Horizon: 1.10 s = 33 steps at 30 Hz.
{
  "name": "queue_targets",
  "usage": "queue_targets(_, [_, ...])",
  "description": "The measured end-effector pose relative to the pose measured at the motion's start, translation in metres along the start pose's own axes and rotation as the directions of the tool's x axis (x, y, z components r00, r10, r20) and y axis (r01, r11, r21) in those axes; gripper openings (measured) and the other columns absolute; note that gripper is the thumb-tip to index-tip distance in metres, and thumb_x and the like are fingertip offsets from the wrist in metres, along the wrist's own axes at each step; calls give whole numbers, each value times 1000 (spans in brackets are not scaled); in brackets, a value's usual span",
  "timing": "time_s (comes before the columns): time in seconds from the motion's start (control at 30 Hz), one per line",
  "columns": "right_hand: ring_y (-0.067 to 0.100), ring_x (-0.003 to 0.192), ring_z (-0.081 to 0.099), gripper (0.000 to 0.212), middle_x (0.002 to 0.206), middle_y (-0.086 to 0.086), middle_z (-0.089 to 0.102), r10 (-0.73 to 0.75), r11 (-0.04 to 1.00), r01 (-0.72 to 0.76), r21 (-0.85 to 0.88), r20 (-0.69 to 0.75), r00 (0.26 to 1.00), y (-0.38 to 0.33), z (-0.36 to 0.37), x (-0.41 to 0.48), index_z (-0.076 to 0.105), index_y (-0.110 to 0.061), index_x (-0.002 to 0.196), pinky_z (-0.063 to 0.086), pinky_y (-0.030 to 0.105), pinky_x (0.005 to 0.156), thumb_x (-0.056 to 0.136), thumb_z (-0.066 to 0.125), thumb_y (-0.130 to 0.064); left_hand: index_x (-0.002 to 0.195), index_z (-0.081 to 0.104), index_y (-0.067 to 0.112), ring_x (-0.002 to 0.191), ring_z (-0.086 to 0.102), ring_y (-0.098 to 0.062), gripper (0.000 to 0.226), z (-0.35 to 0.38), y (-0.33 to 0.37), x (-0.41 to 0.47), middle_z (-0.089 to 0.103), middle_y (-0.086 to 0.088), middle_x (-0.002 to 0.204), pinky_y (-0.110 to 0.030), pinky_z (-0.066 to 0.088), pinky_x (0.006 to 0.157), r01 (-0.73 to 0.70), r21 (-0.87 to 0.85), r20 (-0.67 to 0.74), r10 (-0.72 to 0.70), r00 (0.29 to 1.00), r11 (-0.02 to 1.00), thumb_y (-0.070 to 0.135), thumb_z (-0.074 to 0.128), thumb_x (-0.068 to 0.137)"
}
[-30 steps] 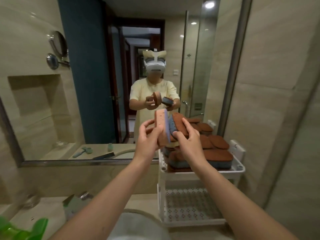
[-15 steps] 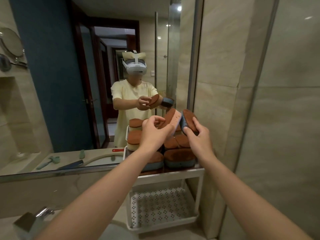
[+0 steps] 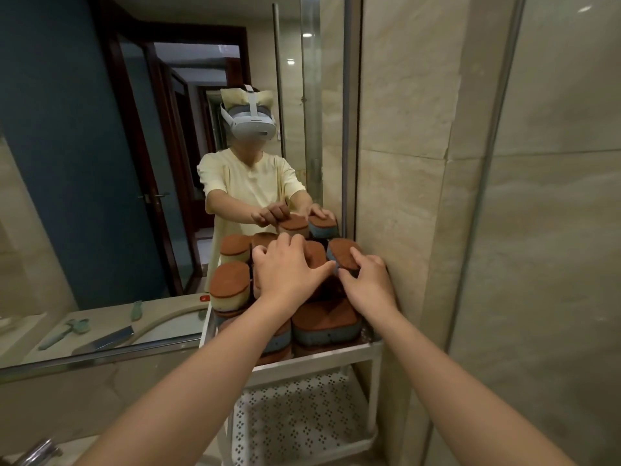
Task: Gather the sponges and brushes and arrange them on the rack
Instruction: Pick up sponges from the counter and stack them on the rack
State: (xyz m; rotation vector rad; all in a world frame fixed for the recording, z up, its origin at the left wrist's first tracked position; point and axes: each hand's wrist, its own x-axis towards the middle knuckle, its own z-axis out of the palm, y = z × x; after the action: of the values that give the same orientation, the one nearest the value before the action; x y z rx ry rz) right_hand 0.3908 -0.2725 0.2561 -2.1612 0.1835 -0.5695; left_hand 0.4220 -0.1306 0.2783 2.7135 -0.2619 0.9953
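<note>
A white two-tier rack stands against the mirror and the right wall. Its top shelf carries several stacked brown-topped sponges, among them a tan one and a blue one. My left hand lies curled over a brown-topped sponge on top of the pile. Just right of it, my right hand grips a blue sponge with a brown top, tilted at the pile's back right corner. The perforated lower shelf holds nothing I can see.
The tiled wall stands right beside the rack, with a glass panel further right. The mirror reflects a teal brush, a knife and the sink rim on the counter behind my arms. A faucet shows at the bottom left.
Both hands have come down from chest height and set their sponges onto the pile on the top shelf. The view has swung right, closer to the rack.
</note>
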Motion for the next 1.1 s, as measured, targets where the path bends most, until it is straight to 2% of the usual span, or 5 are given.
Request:
queue_targets(0.33, [18, 119, 54, 57, 144, 0, 38, 10, 987, -7, -162, 21, 1000, 5, 9, 8, 40, -24, 147, 44, 28, 94, 93, 57, -32, 95, 58, 17, 90, 56, -25, 84, 19, 2, 7, 57, -2, 97, -43, 32, 86, -4, 136, 59, -4, 998, 991, 90, 24, 69])
queue_targets(0.63, [22, 128, 46, 58, 152, -2, 28, 14, 960, 12, -278, 90, 996, 6, 17, 5, 38, -24, 147, 49, 39, 97, 93, 55, -38, 104, 59, 15, 103, 51, -27, 70, 19, -6, -6, 57, -6, 108, -44, 26, 93, -54, 120, 126, 39, 991, 991, 71, 19, 86])
queue_targets(0.87, [25, 143, 24, 67, 158, 0, 22, -48, 960, 79, -268, 119, 992, -2, 11, -4, 35, -28, 148, 33, 46, 113, 86, 59, -39, 92, 57, 21, 97, 50, -21, 38, -5, -15, -14, 56, 2, 95, -40, 28, 94, -22, -39, 71, 25, 997, 999, 46, 30, 83])
queue_targets(1.0, [19, 135, 35, 56, 148, -2, 35, -175, 979, 177, -99, 28, 984, -14, 8, -24, 46, -29, 140, 39, 42, 108, 86, 57, -30, 90, 56, 32, 97, 49, -12, 17, -28, -31, -28, 53, 13, 93, -35, 27, 96, 31, -256, 11, -29, 1000, 966, 39, 41, 85])
queue_targets(1.1, [13, 125, 44, 49, 138, -4, 43, -277, 960, 277, 25, -33, 960, -30, 12, -46, 53, -28, 133, 38, 26, 99, 85, 58, -23, 89, 57, 35, 94, 52, -7, 12, -48, -46, -47, 56, 16, 93, -29, 27, 92, 63, -408, -29, -82, 996, 911, 35, 46, 85])
